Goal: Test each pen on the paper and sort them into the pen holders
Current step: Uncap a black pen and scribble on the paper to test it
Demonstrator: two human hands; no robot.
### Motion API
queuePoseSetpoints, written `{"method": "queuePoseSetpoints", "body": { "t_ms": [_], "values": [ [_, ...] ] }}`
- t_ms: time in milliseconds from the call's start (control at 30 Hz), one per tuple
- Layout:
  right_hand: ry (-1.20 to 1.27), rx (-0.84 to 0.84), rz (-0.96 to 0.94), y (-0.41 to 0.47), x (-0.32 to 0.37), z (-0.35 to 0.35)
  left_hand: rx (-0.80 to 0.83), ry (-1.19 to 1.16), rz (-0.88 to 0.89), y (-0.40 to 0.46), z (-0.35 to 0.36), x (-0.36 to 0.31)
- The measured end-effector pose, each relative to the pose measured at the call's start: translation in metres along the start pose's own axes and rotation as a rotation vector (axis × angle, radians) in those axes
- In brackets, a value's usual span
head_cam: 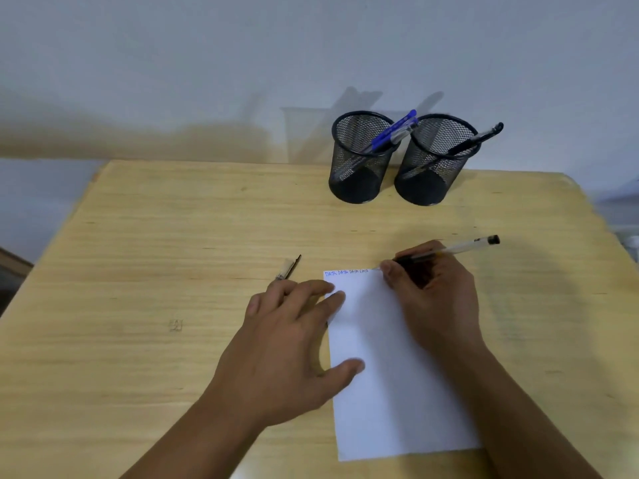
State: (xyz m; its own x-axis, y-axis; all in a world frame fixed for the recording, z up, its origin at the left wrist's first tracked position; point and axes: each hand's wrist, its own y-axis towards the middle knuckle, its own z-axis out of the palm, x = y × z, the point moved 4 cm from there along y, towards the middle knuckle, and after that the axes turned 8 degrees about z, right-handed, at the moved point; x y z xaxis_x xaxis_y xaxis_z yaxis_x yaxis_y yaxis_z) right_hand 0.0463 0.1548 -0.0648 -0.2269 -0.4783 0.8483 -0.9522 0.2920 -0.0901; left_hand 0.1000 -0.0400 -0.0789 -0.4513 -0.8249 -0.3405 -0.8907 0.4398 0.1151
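Note:
A white sheet of paper (387, 382) lies on the wooden table (155, 243), with a row of small written words along its top edge. My right hand (435, 299) grips a clear pen with a black end (460, 248); its tip touches the paper's top right corner. My left hand (287, 344) rests flat, fingers and thumb pressing the paper's left edge. A clear pen cap with a black clip (289, 268) lies just beyond my left fingers. Two black mesh pen holders stand at the back: the left one (359, 157) holds blue pens (394, 131), the right one (434, 160) holds a black pen (479, 136).
The holders stand close to the table's far edge, against a pale wall. The table's left edge runs diagonally at the left, and its right edge lies near the frame's right side. A faint mark shows on the wood left of my left wrist.

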Motion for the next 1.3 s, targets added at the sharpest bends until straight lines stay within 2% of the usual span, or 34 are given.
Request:
{"method": "queuePoseSetpoints", "body": {
  "t_ms": [167,1300],
  "values": [
    [-0.062,-0.012,-0.016,0.003,-0.0005,0.0019,-0.027,-0.003,-0.001,0.0004,-0.0003,-0.0002],
    [-0.08,-0.038,-0.033,0.0008,0.0028,0.0046,-0.029,0.012,-0.005,0.0019,-0.0006,-0.0011]
  ]
}}
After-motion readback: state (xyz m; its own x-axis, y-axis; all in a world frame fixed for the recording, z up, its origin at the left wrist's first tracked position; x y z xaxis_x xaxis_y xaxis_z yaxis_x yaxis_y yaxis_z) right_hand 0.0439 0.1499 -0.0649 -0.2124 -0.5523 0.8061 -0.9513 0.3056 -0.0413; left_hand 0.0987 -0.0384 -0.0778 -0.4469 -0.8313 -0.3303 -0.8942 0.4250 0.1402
